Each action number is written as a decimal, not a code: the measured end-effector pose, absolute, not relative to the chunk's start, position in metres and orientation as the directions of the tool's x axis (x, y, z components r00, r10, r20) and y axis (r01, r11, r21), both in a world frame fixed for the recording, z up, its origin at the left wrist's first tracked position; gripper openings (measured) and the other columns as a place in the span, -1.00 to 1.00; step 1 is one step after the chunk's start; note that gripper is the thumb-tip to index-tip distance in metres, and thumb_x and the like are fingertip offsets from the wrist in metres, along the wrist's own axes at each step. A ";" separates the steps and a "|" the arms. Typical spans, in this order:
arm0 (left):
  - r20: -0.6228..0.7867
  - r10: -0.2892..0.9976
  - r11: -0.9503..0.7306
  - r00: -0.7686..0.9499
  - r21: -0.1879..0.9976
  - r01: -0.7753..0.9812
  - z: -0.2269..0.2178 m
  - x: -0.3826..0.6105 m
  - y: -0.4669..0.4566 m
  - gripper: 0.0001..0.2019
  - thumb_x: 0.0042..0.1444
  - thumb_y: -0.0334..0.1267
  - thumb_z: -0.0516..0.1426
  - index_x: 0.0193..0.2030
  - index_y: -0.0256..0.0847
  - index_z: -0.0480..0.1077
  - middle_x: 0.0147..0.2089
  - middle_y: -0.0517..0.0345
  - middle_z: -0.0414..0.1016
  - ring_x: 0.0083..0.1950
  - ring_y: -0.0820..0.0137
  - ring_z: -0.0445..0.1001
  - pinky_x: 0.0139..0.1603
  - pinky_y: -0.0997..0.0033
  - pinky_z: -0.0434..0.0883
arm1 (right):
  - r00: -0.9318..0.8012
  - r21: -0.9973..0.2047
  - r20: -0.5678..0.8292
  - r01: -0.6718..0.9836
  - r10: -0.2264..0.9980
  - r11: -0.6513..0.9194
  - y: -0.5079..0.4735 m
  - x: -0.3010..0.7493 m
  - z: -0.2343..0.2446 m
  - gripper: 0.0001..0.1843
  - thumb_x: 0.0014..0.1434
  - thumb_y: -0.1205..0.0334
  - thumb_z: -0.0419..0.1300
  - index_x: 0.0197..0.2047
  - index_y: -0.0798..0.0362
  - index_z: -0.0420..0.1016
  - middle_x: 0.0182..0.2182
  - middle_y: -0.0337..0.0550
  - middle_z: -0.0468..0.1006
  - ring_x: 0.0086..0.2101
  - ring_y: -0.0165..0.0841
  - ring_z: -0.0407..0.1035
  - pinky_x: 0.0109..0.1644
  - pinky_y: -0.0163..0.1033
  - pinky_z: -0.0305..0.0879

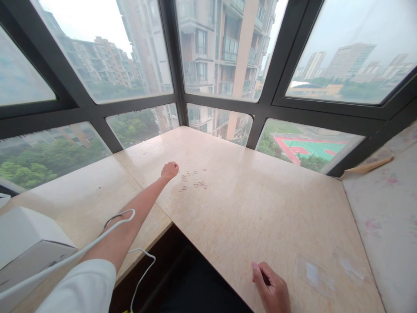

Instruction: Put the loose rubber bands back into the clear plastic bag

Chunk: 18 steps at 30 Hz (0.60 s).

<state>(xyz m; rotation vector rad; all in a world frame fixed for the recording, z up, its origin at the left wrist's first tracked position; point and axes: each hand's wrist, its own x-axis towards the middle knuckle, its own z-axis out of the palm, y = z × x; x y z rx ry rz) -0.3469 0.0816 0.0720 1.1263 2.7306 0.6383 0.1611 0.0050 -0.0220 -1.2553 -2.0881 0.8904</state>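
The left hand (170, 170) and right hand (272, 288) are curled (if they hold anything, nobody can tell); little rings (196, 184) lie just beside the left one, so a bump could scatter them

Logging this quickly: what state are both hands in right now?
Left hand: closed, by the rings; whether it holds one can't be told.
Right hand: loosely closed, nothing seen in it.

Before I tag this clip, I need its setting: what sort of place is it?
Probably a glazed bay in an upper-floor home: dark window frames meet behind a counter, a flowered wall stands right, and a court shows below.
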 end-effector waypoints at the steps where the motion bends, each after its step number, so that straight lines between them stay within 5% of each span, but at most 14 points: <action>1: 0.053 0.707 0.624 -0.705 0.421 0.658 0.069 -0.346 0.080 -0.79 0.10 -0.29 0.06 -0.22 -0.26 0.49 -0.35 0.00 0.57 -0.24 0.27 0.53 -0.20 0.39 0.37 | -0.420 -0.761 0.112 0.547 0.901 0.349 0.005 0.161 -0.022 -0.56 0.25 -0.04 -0.02 -0.58 0.02 0.14 -0.66 -0.29 0.22 -0.60 -0.43 0.18 -0.51 -0.39 0.13; 5: 0.032 0.828 0.492 -0.560 0.439 0.752 0.052 -0.336 0.071 -0.68 -0.05 -0.21 0.21 -0.13 -0.25 0.49 -0.17 0.03 0.56 -0.13 0.26 0.50 -0.10 0.41 0.37 | -0.398 -0.738 0.144 0.566 0.906 0.367 0.001 0.159 -0.018 -0.54 0.25 -0.06 -0.03 -0.59 0.02 0.11 -0.67 -0.29 0.21 -0.61 -0.43 0.16 -0.52 -0.39 0.11; 11: -0.044 0.920 0.357 -0.389 0.500 0.789 0.033 -0.326 0.059 -0.45 -0.41 -0.18 0.38 -0.15 -0.22 0.51 -0.25 0.11 0.54 -0.21 0.25 0.50 -0.18 0.42 0.40 | -0.391 -0.688 0.201 0.596 0.898 0.413 -0.003 0.158 -0.016 -0.52 0.26 -0.07 -0.04 -0.59 0.02 0.14 -0.68 -0.31 0.20 -0.62 -0.44 0.14 -0.52 -0.38 0.08; 18: 0.022 0.850 0.404 -0.526 0.614 0.678 0.023 -0.325 0.055 -0.93 -0.17 -0.37 0.22 -0.46 -0.20 0.50 -0.42 0.11 0.54 -0.20 0.24 0.51 -0.13 0.39 0.38 | -0.368 -0.635 0.256 0.633 0.894 0.443 -0.007 0.153 -0.012 -0.52 0.26 -0.06 -0.04 -0.59 0.02 0.19 -0.68 -0.31 0.21 -0.62 -0.44 0.12 -0.51 -0.37 0.08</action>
